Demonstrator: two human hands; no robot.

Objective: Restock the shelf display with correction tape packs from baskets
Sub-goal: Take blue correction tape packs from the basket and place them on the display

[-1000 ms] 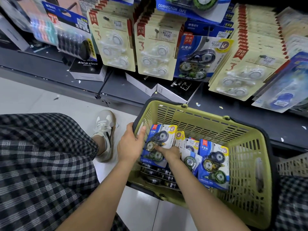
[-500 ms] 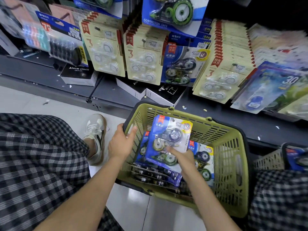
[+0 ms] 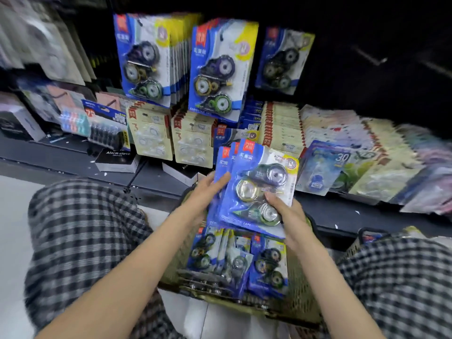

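Since a second ago, the bundle of blue packs (image 3: pixel 254 189) has come up out of the basket (image 3: pixel 303 297) and now sits above it, between both hands. The right hand (image 3: pixel 288 216) grips the bundle's lower right corner, thumb laid over the front blister. The left hand (image 3: pixel 208 189) supports the left edge with fingers fairly straight against the cards; whether it truly clasps them I cannot tell. The packs stand roughly upright, long axis leaning slightly right, red tabs on top. Straight above the bundle hang matching blue packs on the shelf (image 3: pixel 215 69), so the coming move is probably up and slightly left. More packs remain in the basket under the bundle. Cream-coloured cards (image 3: pixel 151 135) stand left of the bundle.
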